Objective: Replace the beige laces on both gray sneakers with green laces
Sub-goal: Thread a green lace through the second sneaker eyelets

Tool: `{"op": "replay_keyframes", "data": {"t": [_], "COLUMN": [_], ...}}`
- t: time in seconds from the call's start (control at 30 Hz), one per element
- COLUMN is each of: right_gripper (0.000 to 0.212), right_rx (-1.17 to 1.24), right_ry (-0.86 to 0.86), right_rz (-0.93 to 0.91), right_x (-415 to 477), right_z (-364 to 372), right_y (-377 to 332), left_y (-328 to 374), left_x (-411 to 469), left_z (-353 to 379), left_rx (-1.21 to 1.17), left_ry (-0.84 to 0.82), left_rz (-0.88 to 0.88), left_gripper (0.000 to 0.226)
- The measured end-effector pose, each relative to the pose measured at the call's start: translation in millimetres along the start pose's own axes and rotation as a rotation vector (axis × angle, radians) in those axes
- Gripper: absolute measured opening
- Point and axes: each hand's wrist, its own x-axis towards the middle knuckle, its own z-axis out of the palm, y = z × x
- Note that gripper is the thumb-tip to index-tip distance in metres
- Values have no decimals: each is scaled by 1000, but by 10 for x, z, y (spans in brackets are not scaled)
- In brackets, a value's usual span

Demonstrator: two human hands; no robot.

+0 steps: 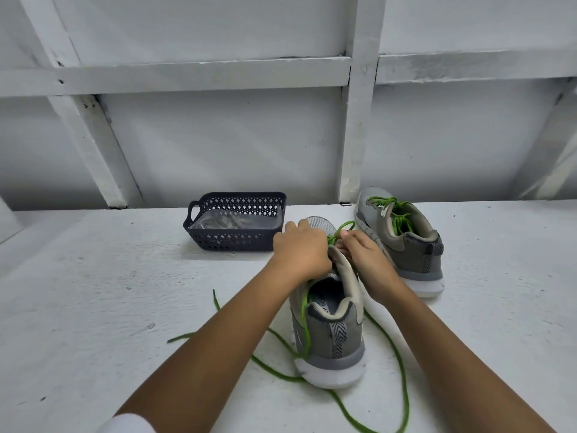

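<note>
1. Two hands work at one of two gray sneakers on a white table (93,307). At far left a dark basket (231,240) holds a clear bag (231,221) of what look like pale laces, too blurred to be sure.
2. Just right of the basket, the left hand (299,250) curls its fingers over the front of the near sneaker (331,332), gripping it.
3. That sneaker stands upright at centre, heel toward the camera. Its green lace (405,401) is threaded at the front, and long loose ends trail over the table on both sides of the heel.
4. The right hand (365,260) pinches a loop of that lace beside the tongue.
5. Furthest right and behind, the far sneaker (406,245) stands near the wall, already threaded with green laces (399,218).
</note>
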Motion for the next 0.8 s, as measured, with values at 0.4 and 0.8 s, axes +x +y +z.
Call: {"op": "replay_keyframes", "data": {"t": [0.4, 0.8], "right_gripper": [26, 27], "right_rx": [21, 6], "right_ry": [12, 43], "right_rz": [19, 27], "right_x": [-16, -47], "right_z": [-3, -8], "right_y": [-28, -52], "left_y": [-481, -632], "left_x": [-219, -385], "left_z": [-196, -396], "left_rx": [-865, -799], "left_ry": [-318, -504], "left_rz": [403, 584], "left_gripper": [20, 5]}}
